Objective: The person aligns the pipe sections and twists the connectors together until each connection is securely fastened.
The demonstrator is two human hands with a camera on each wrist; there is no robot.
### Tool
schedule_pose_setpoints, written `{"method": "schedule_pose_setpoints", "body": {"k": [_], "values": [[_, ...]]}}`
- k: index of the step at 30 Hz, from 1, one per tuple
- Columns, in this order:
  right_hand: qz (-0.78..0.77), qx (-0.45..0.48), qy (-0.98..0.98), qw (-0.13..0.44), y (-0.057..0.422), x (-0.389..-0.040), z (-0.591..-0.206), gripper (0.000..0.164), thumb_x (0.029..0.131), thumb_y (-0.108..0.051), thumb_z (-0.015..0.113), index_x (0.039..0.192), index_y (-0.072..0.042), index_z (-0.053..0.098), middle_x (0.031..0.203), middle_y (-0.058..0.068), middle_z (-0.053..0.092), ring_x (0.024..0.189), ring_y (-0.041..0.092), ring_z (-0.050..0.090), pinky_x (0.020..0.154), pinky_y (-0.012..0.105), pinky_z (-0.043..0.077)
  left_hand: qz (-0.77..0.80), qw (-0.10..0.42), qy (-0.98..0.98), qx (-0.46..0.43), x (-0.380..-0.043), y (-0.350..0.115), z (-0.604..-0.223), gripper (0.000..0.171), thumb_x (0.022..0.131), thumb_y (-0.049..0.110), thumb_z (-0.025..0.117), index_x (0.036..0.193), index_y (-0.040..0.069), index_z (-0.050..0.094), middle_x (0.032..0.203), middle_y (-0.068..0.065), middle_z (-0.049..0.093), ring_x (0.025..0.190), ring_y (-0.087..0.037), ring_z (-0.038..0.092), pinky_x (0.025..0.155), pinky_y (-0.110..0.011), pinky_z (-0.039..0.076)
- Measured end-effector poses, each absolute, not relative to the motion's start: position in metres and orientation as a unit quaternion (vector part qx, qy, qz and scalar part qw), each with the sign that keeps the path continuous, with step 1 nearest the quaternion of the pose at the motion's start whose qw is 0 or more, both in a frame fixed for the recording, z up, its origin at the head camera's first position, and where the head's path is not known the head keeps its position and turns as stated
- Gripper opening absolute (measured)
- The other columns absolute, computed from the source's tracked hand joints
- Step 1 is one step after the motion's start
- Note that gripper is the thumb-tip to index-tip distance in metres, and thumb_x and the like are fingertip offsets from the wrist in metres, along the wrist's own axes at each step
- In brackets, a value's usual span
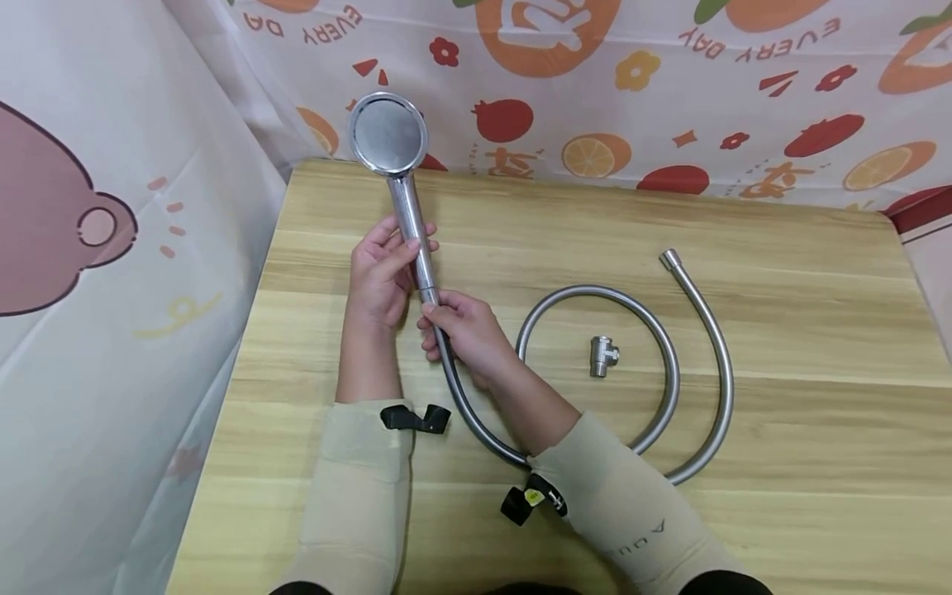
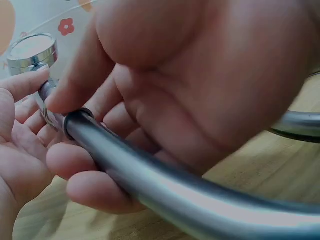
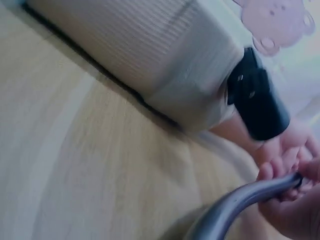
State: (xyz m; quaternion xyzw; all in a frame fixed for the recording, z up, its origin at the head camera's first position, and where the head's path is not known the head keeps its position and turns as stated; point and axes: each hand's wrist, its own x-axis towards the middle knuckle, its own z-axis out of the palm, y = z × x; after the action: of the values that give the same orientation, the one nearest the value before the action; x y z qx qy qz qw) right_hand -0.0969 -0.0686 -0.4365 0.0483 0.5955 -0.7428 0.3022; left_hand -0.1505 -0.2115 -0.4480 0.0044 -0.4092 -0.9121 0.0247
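A chrome shower head (image 1: pixel 388 134) with a round face points up and away at the table's far edge. My left hand (image 1: pixel 383 273) holds its handle (image 1: pixel 413 219), the thumb lying across the front. Just below, my right hand (image 1: pixel 470 330) grips the upper end of a grey metal shower hose (image 1: pixel 464 405), thumb on top and fingers curled beneath. Handle and hose meet end to end between the two hands. In the left wrist view the right fingers (image 2: pixel 82 187) wrap the hose close to a dark ring (image 2: pixel 75 117) at the joint; the thread is hidden.
The hose loops over the wooden table (image 1: pixel 803 413), passing under the right forearm, to a loose end fitting (image 1: pixel 670 259). Inside the loop stands a small metal tee connector (image 1: pixel 601 357). Printed curtains (image 1: pixel 565 124) hang behind the table and at the left.
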Motion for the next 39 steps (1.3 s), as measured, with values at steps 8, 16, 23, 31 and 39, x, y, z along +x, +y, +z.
{"method": "schedule_pose_setpoints", "body": {"k": [8, 16, 23, 31, 39], "values": [[-0.723, 0.086, 0.637, 0.255, -0.072, -0.087, -0.427, 0.026, 0.101, -0.018, 0.055, 0.126, -0.010, 0.059, 0.094, 0.007, 0.067, 0.061, 0.011, 0.049, 0.051, 0.021, 0.044, -0.922, 0.009, -0.388, 0.004, -0.150, -0.212, -0.447, 0.042, 0.087, -0.015, 0.061, 0.127, -0.004, 0.056, 0.101, -0.017, 0.073, 0.082, -0.024, 0.072, 0.069, -0.034, 0.061], [-0.683, 0.025, 0.718, 0.133, -0.077, -0.080, -0.447, 0.024, 0.100, -0.024, 0.057, 0.117, -0.007, 0.063, 0.085, 0.004, 0.066, 0.061, 0.011, 0.048, 0.051, 0.021, 0.038, -0.918, -0.028, -0.395, -0.021, -0.147, -0.218, -0.448, 0.043, 0.086, -0.015, 0.063, 0.127, -0.005, 0.055, 0.101, -0.017, 0.070, 0.086, -0.026, 0.073, 0.072, -0.048, 0.060], [-0.657, 0.037, 0.745, 0.109, -0.079, -0.082, -0.457, 0.023, 0.101, -0.026, 0.056, 0.116, -0.009, 0.061, 0.085, 0.002, 0.066, 0.064, 0.012, 0.047, 0.055, 0.023, 0.039, -0.887, -0.017, -0.461, 0.014, -0.144, -0.212, -0.442, 0.054, 0.086, -0.017, 0.061, 0.137, 0.001, 0.051, 0.101, -0.015, 0.068, 0.085, -0.024, 0.072, 0.072, -0.047, 0.060], [-0.670, 0.061, 0.731, 0.114, -0.082, -0.087, -0.463, 0.020, 0.102, -0.026, 0.055, 0.110, -0.009, 0.059, 0.081, 0.006, 0.064, 0.058, 0.011, 0.048, 0.048, 0.022, 0.037, -0.852, -0.007, -0.523, 0.029, -0.146, -0.206, -0.445, 0.054, 0.088, -0.013, 0.062, 0.138, 0.000, 0.050, 0.103, -0.015, 0.067, 0.084, -0.021, 0.072, 0.072, -0.046, 0.060], [-0.720, 0.071, 0.675, 0.149, -0.081, -0.089, -0.465, 0.017, 0.102, -0.024, 0.055, 0.113, -0.011, 0.056, 0.083, 0.005, 0.061, 0.053, 0.010, 0.044, 0.042, 0.019, 0.036, -0.876, -0.028, -0.481, 0.025, -0.150, -0.208, -0.453, 0.055, 0.089, -0.010, 0.064, 0.140, -0.007, 0.043, 0.101, -0.014, 0.067, 0.081, -0.024, 0.073, 0.069, -0.045, 0.060]]}}
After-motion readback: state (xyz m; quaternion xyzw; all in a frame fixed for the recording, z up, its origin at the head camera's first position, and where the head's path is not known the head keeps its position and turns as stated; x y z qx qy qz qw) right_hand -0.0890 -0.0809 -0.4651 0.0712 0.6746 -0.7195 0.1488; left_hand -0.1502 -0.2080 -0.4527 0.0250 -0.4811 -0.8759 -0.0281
